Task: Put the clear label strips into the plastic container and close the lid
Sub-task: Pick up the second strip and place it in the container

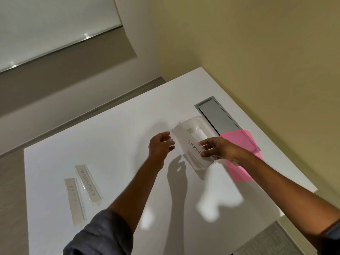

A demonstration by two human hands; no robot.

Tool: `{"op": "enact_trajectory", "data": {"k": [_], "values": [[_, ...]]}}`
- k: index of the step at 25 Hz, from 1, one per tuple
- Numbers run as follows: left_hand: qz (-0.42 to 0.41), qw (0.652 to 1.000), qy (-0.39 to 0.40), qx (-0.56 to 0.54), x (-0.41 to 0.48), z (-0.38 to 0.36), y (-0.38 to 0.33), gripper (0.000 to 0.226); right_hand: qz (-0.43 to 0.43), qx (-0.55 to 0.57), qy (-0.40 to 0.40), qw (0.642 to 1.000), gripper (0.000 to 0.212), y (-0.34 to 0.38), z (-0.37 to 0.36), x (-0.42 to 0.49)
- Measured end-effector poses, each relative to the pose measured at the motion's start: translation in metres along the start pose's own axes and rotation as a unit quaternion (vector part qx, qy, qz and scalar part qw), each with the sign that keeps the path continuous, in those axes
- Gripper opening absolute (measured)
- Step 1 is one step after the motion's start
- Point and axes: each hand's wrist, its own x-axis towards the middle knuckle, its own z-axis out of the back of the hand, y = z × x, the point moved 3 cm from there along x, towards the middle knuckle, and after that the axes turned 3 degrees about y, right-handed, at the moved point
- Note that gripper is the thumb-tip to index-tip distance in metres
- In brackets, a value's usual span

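A person seated at a white table lowers a clear label strip marked "ELEPHANT" over an open clear plastic container, whose pink lid lies just beside it on the far-right side, partly under the forearm. The right hand pinches the strip's near end between thumb and fingers, while the left hand hovers half-curled at the strip's other side, fingers loose and apparently holding nothing, though whether a fingertip touches the strip's edge cannot be told. The strip looks light, thin and stiff, a folded acrylic-like channel with slick faces, likely best gripped by its long edges or one end, as here, so it does not slip or smudge. The container appears empty beneath it, though its transparency makes that hard to confirm. Two more strips wait well apart at the table's near left, one reading "SUPERMAN", the other strip with faint lettering just beside it. The lid is not yet on.
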Motion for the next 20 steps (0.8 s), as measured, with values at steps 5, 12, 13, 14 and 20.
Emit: {"op": "enact_trajectory", "data": {"k": [5, 12, 13, 14, 20], "values": [[0.046, 0.997, -0.026, 0.047, 0.004, -0.021, 0.030, 0.041, -0.028, -0.057, -0.079, 0.995, 0.063, -0.011, 0.003, 0.025], [0.065, 0.993, -0.067, 0.070, 0.001, -0.047, 0.057, 0.038, -0.035, -0.202, -0.133, 0.970, 0.066, -0.025, -0.008, 0.057], [0.066, 0.993, -0.067, 0.072, 0.001, -0.048, 0.059, 0.038, -0.040, -0.204, -0.137, 0.968, 0.066, -0.026, -0.009, 0.059], [0.068, 0.993, -0.068, 0.073, 0.002, -0.049, 0.060, 0.037, -0.045, -0.205, -0.139, 0.968, 0.066, -0.029, -0.010, 0.062], [0.072, 0.992, -0.068, 0.079, 0.004, -0.049, 0.065, 0.037, -0.055, -0.226, -0.153, 0.961, 0.067, -0.037, -0.023, 0.072]]}}
